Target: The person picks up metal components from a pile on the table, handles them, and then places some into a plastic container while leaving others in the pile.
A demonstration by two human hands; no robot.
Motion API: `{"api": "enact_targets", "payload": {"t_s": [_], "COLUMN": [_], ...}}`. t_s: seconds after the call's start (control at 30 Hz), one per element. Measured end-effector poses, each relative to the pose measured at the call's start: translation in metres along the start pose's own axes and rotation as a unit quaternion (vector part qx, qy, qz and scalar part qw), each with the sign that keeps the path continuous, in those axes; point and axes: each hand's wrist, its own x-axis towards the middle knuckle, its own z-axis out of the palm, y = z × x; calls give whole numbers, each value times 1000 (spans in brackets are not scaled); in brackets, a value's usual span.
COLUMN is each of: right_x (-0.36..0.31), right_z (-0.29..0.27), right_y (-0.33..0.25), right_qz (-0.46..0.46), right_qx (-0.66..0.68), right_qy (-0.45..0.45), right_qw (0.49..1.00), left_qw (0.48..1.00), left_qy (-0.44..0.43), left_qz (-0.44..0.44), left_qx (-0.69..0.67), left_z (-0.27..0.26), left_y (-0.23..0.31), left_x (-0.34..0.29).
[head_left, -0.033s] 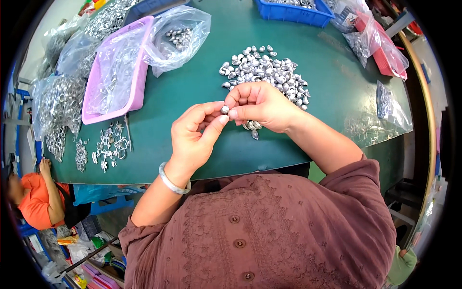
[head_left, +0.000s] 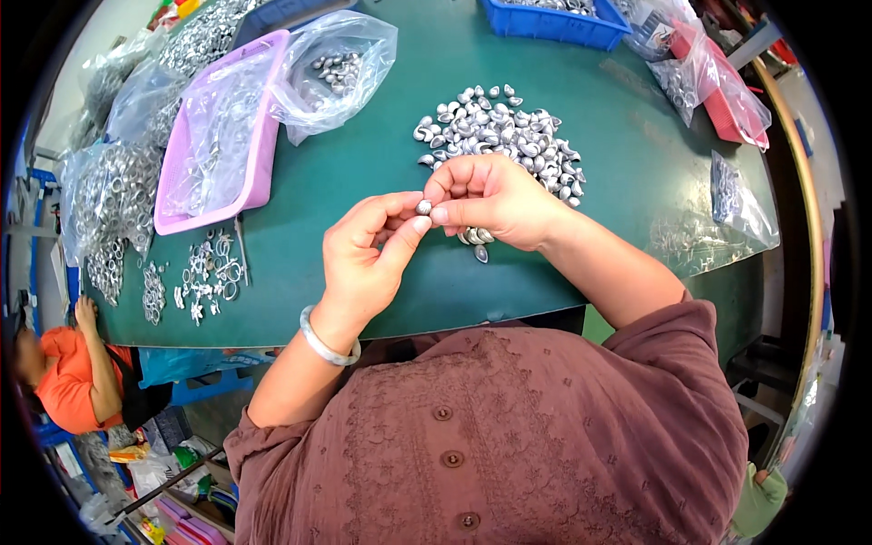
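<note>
In the head view, both hands meet at the middle of the frame above a green bench (head_left: 381, 173). The left hand (head_left: 368, 259) and the right hand (head_left: 495, 200) pinch one small silver bead (head_left: 423, 207) between their fingertips; the left thumb and forefinger close narrowly on it from below, and the right thumb and forefinger close on it from above. The right hand is curled, and a few more silver pieces (head_left: 474, 238) show under its palm, touching the bench. The left wrist wears a pale bangle (head_left: 325, 343).

Just above the right hand, in the upper middle of the frame, lies a heap of silver beads (head_left: 498, 132), loose on the bench. A clear plastic bag (head_left: 336, 68) holding a few silver pieces lies at upper left, beside a pink tray (head_left: 263, 173). Small metal rings (head_left: 204, 277) are scattered at the left of the frame, below the tray. A blue bin (head_left: 559, 23) stands at the top edge, and a red tray (head_left: 727, 113) in plastic wrap at upper right. A person in an orange shirt (head_left: 64, 386) sits at the lower left.
</note>
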Motion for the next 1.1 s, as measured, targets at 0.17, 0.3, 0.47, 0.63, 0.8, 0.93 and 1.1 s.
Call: {"api": "enact_targets", "payload": {"t_s": [0.17,0.3,0.47,0.63,0.8,0.93,1.1], "right_x": [-3,-4,-6,-5,-5,-4,-4], "right_z": [4,2,4,6,4,1,2], "right_y": [0,4,6,3,1,4,4], "right_qz": [-42,-68,-89,-72,-10,17,33], "right_qx": [-34,-87,-131,-123,-61,-15,4], "right_qy": [16,44,45,36,29,33,31], "right_qw": [998,993,986,989,998,999,999], "left_qw": [995,940,861,846,852,869,839], "left_qy": [3,8,9,2,2,-4,-32], "left_qz": [-69,-217,-320,-341,-342,-344,-382], "left_qx": [-78,-264,-395,-409,-397,-355,-386], "left_z": [1,-4,-5,-3,-2,0,-5], "left_y": [1,2,-1,-1,2,7,2], "left_x": [2,7,7,5,4,5,6]}}
